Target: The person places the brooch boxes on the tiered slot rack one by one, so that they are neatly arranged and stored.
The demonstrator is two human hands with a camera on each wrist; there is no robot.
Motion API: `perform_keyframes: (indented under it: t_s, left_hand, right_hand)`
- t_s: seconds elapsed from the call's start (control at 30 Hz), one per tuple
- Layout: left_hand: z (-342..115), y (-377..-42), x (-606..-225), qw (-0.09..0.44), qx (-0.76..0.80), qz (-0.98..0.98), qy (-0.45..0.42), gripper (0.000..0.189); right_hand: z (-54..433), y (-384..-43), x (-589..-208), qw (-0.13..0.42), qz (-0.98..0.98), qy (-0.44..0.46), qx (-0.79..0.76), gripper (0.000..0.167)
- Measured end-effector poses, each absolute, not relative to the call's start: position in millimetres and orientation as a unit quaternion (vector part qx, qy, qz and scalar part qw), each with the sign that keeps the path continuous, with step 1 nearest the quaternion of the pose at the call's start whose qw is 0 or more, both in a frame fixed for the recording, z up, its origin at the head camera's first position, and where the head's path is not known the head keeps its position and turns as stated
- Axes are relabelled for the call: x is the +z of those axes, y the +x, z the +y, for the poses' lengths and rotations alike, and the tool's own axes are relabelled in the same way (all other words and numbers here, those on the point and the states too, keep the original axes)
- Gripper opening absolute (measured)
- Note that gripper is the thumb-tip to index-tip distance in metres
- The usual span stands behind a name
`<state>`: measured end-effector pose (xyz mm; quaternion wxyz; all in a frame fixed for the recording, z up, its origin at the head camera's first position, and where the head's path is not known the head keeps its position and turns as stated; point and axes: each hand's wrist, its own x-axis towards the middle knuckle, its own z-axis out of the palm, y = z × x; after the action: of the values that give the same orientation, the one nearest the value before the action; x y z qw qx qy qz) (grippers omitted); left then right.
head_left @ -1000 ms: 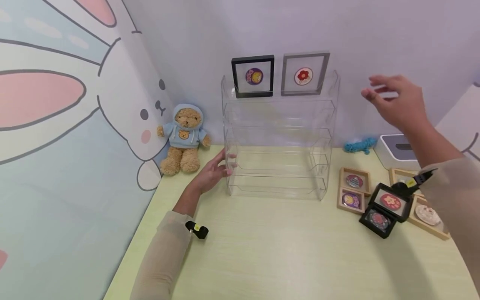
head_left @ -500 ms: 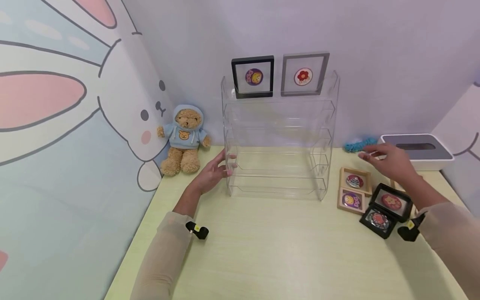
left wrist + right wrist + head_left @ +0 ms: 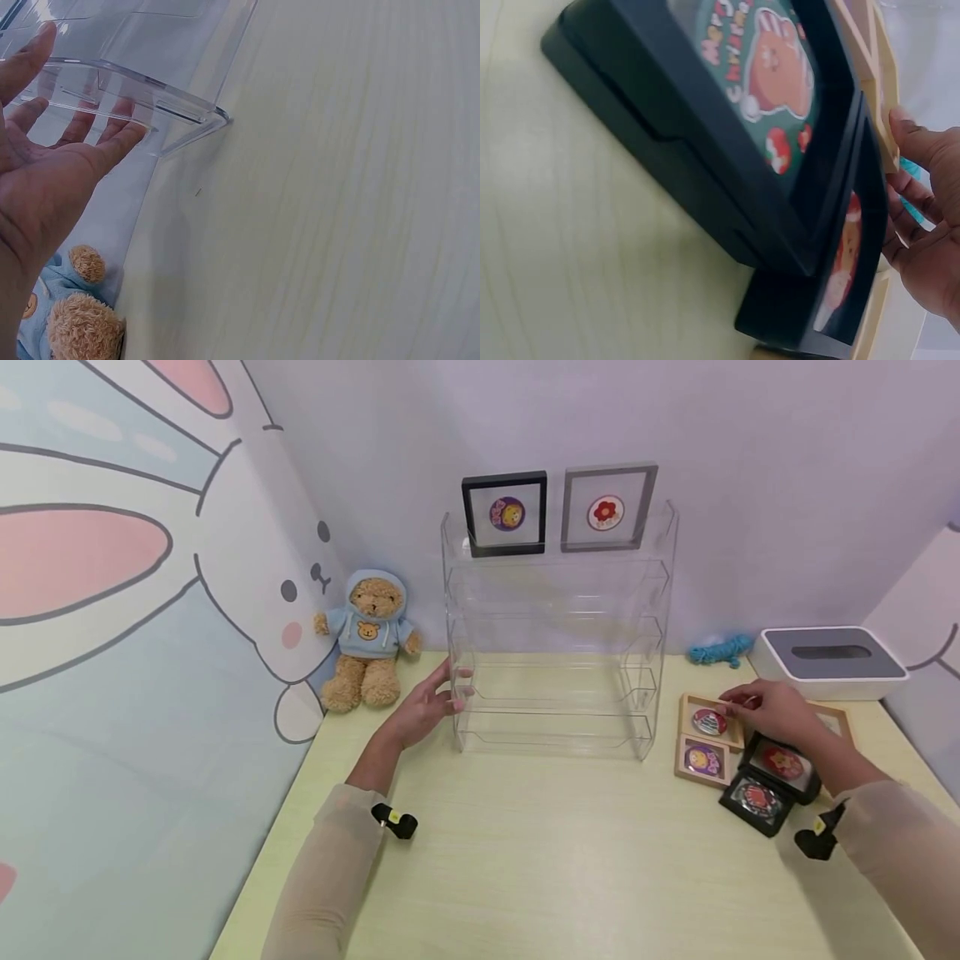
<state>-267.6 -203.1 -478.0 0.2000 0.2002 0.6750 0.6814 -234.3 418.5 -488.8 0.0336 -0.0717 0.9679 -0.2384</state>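
A clear acrylic tiered display rack (image 3: 558,714) stands on the table. My left hand (image 3: 422,714) holds its left side, and the left wrist view shows the fingers spread around the clear panel (image 3: 124,75). At the right, my right hand (image 3: 776,710) pinches the right edge of a small light-wood frame (image 3: 686,714) with a round badge (image 3: 708,722) inside. In the right wrist view the thumb (image 3: 911,135) lies against this wooden frame (image 3: 887,139). On the rack's top tier stand a black frame (image 3: 543,518) and a grey frame (image 3: 567,510), each with a badge.
A second wooden frame (image 3: 703,783) lies just below the pinched one. Two black frames (image 3: 731,802) lie under my right forearm, with another wooden frame (image 3: 843,722) behind it. Further back are a blue yarn-like bundle (image 3: 720,652) and a tissue box (image 3: 832,656). A teddy bear (image 3: 375,639) sits left.
My right hand has come down from the air beside the rack to the wooden frames and now pinches the upper one. The left hand stays at the rack.
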Motion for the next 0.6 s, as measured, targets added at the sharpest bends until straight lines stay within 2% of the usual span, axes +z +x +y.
perform_keyframes:
  t_s: [0.2,0.6]
  left_hand:
    - [-202.5,-267.3,-477.6,0.199,0.683,0.674,0.201,0.090]
    - [-204.0,-268.3,-478.4,0.199,0.679,0.676,0.203,0.090]
  right_hand:
    - [418.4,-233.9,-495.0,0.031,0.969,-0.064,-0.238,0.035]
    - [417.9,-238.5,-493.3,0.065,0.965,-0.045,-0.250,0.041]
